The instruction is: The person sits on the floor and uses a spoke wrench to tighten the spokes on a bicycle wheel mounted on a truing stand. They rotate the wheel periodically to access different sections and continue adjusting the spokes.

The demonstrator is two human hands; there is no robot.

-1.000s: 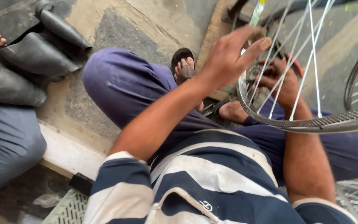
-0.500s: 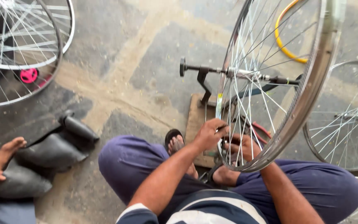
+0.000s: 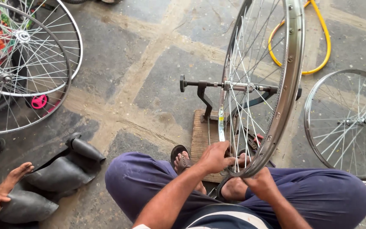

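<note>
A silver spoked bicycle wheel stands upright in a black truing stand on a wooden base. My left hand rests at the lower spokes on the wheel's left side, fingers curled around them. My right hand grips the bottom of the rim from the right. I sit with legs in blue trousers either side of the stand, my sandalled foot on the base.
Two spoked wheels lean at the far left, another wheel lies at the right. A yellow rim lies behind. Black inner tubes lie at lower left beside another person's foot and hand.
The view has tilted up from my lap to the whole stand and wheel. My left hand has come down from the upper rim to the lower spokes; my right hand stays at the rim's bottom.
</note>
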